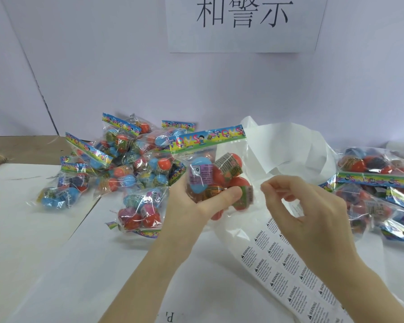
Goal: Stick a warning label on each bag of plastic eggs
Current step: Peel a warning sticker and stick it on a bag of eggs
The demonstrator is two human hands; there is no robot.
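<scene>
Bags (117, 164) left of the held bag (216, 169) await labels; left hand (196, 206) grips it, right hand (308, 210) fingers pinching a label (289, 207).

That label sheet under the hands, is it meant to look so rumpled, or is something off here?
The label sheet lies flat where labels remain, but its peeled end is crumpled up behind the held bag. The bag piles, left and right, are loose heaps. Nothing looks spilled or damaged.
</scene>
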